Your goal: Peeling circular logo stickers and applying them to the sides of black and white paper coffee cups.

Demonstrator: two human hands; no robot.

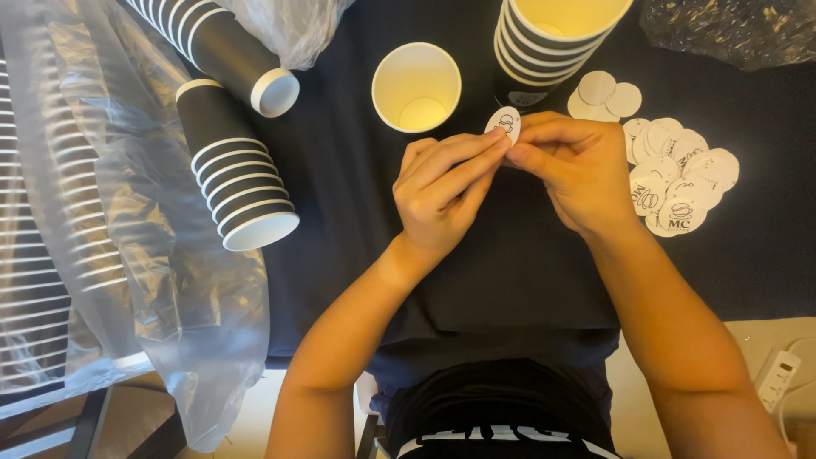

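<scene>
My left hand (442,191) and my right hand (574,170) meet over a black table cover (340,212), both pinching one small round white sticker (503,123) at the fingertips. Just beyond the sticker stands a single open paper cup (416,87), black outside and cream inside, upright and empty. A pile of several more round white stickers (680,174) lies right of my right hand, some printed side up and some blank side up.
An upright stack of black cups (552,42) stands at the top right. Two stacks of cups (234,174) lie on their sides at the left, by clear plastic wrap (127,221) holding more cups. A white power strip (778,378) sits at the lower right.
</scene>
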